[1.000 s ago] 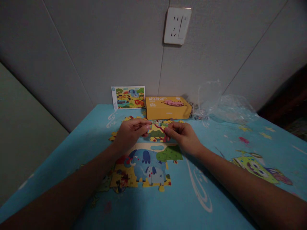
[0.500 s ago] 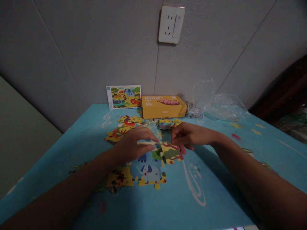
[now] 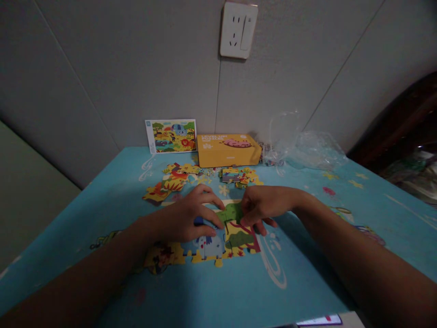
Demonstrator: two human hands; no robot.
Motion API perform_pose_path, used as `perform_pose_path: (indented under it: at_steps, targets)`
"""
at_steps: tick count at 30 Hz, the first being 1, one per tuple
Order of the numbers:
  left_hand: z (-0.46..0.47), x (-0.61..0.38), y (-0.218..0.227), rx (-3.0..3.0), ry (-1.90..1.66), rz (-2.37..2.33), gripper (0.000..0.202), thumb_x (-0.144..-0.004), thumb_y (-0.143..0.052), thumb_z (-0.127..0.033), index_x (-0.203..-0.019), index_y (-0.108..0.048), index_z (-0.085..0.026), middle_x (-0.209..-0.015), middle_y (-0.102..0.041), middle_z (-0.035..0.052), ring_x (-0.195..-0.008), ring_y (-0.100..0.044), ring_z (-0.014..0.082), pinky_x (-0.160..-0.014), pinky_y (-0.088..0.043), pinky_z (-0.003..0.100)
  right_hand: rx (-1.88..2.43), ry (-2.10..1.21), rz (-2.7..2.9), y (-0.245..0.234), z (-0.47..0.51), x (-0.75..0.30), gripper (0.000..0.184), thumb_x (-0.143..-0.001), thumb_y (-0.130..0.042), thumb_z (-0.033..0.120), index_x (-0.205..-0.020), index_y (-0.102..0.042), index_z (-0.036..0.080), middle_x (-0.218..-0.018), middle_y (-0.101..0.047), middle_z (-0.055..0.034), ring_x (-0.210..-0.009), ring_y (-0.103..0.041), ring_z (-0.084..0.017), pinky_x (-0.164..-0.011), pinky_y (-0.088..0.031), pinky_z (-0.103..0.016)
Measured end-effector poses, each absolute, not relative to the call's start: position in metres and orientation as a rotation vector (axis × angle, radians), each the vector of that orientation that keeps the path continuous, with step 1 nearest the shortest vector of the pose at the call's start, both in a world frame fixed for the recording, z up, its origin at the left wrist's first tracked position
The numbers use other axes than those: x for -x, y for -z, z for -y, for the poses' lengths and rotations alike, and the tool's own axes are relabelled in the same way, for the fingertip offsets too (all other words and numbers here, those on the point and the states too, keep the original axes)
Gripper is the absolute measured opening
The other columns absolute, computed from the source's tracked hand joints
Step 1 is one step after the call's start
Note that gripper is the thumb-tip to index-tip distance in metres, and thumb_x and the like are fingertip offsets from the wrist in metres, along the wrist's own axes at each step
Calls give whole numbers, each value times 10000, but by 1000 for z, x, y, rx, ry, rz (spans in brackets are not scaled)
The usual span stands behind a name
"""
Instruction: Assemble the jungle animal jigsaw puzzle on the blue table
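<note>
The joined part of the puzzle [image 3: 208, 248] lies flat on the blue-covered table [image 3: 307, 282], in front of its far edge, and both hands are over its upper side. The left hand [image 3: 191, 217] has its fingers spread, with the tips on or just above the elephant part; I think this keeps the pieces steady. The right hand [image 3: 262, 207] bends its thumb and forefinger close together at the tree section [image 3: 241, 239], on the puzzle's right end; whether they pinch or only press, I cannot tell. A picture card [image 3: 174, 136] stands upright near the table's far left corner, probably so that its picture faces the person. Loose pieces [image 3: 177, 177] lie between this card and the left hand.
</note>
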State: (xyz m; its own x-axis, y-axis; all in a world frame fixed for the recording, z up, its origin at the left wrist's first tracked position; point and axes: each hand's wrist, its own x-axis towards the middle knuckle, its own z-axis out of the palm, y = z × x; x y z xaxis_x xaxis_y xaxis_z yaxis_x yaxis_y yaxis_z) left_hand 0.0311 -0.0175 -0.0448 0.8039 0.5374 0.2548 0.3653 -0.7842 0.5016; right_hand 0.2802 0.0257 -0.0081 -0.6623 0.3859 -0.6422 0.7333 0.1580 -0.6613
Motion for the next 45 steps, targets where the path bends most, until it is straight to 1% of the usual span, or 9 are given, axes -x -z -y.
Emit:
perform_pose_path:
  at_steps: [4,8,13,20,25,29,32,38,45]
  targets:
    - [17,-31,49,-2552,-517,-641,175,-856,-696,-229,-955,-780,-347,-1258,-598,29,-1210,-410,247,-1070,-367,463,-1061,1442,-2118,10,-28,-280,293,-787,-646,388,-704,-690,111,-550,-662,-5,-379,-497,-71,-383,-389,-187]
    - [19,-31,48,-2561,-495,-633,199,-882,-666,-231,-971,-776,-371,-1272,-576,25,-1218,-400,241,-1081,-354,470,-1057,1400,-2109,6,-26,-279,279,-789,-642,370,-673,-669,118,-507,-624,16,-358,-473,-59,-382,-359,-179]
    - [20,-32,45,-2559,-484,-629,189,-879,-673,-240,-963,-778,-373,-1269,-574,25,-1223,-400,241,-1082,-353,471,-1053,1393,-2104,3,-24,-277,269,-800,-638,347,-660,-667,118,-464,-585,35,-348,-457,-53,-383,-361,-172]
    - [21,-31,44,-2568,-480,-631,190,-888,-661,-236,-964,-781,-362,-1268,-566,34,-1225,-397,236,-1081,-361,450,-1071,1343,-2132,5,-25,-278,285,-806,-655,369,-677,-686,117,-436,-557,51,-347,-451,-46,-393,-356,-167]
    - [21,-32,42,-2580,-466,-635,187,-888,-659,-243,-967,-781,-361,-1274,-561,38,-1230,-392,246,-1081,-360,467,-1220,1285,-2119,4,-22,-276,392,-740,-720,469,-560,-600,142,-392,-527,54,-334,-449,-60,-396,-372,-191]
    - [21,-32,41,-2580,-448,-643,183,-891,-655,-249,-960,-783,-360,-1277,-560,39,-1231,-392,248,-1082,-357,468,-1249,1308,-2120,6,-22,-276,437,-710,-737,527,-550,-590,147,-379,-521,53,-327,-447,-65,-392,-373,-198]
    - [21,-32,41,-2586,-446,-645,185,-898,-646,-259,-966,-779,-367,-1272,-559,33,-1235,-391,244,-1086,-351,466,-1248,1320,-2093,5,-23,-275,443,-721,-730,532,-554,-593,145,-382,-522,53,-326,-446,-66,-396,-381,-202]
    - [21,-32,42,-2586,-458,-647,186,-879,-669,-247,-955,-779,-376,-1278,-565,24,-1236,-390,252,-1086,-342,478,-1286,1299,-2082,4,-22,-274,400,-723,-742,475,-560,-597,140,-397,-525,51,-346,-449,-63,-406,-374,-198]
    - [22,-32,41,-2595,-451,-649,197,-878,-663,-227,-950,-781,-368,-1275,-568,31,-1241,-400,253,-1082,-351,467,-1254,1361,-2088,9,-25,-276,444,-694,-758,530,-565,-594,138,-408,-534,41,-353,-451,-64,-394,-365,-195]
